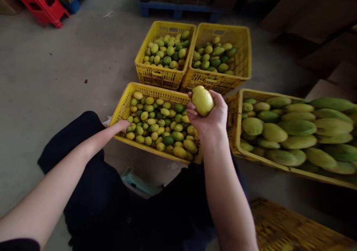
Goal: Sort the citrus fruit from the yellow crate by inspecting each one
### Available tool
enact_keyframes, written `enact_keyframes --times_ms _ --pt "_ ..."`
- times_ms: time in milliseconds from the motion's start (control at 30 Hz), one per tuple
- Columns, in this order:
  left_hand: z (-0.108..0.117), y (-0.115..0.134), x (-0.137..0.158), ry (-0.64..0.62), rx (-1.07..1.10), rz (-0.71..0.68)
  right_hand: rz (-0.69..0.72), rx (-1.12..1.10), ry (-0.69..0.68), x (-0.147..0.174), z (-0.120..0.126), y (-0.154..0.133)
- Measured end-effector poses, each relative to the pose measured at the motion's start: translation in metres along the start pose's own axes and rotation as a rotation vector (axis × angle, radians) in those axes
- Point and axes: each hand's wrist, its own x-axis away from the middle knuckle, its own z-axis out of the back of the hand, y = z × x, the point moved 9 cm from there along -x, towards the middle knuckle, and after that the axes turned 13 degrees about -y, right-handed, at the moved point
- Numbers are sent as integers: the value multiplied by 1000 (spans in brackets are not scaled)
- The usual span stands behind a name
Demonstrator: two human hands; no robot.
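Note:
A large yellow-green lemon (203, 100) lies in my right hand (213, 115), palm up, with the fingers curled round it. That hand is raised above the right end of a yellow crate (119, 104), which is filled with yellow and green lemons (152, 121). At the crate's left edge is my left hand (123, 126), touching or very near the rim and the lemons there. Its fingers are too dark and small to make out.
Two more yellow crates (164, 76) (220, 81) of green and yellow fruit stand behind. To the right, a crate (267, 161) holds long green fruit (298, 128). A slatted yellow crate (292, 225) is at lower right, a red stool (40, 3) and blue pallet (178, 11) farther back.

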Motion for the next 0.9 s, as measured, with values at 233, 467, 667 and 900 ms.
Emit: enact_keyframes --times_ms 233,467,667,900 --pt "55 41 6 75 208 -132 206 228 56 12 15 -26" --pt "119 150 93 90 1025 -662 367 330 -27 25 -26 -21" --pt "104 175 106 37 1153 -793 430 436 -26 20 -44 8" --pt "122 178 131 698 611 -791 407 515 -2 16 -29 26"
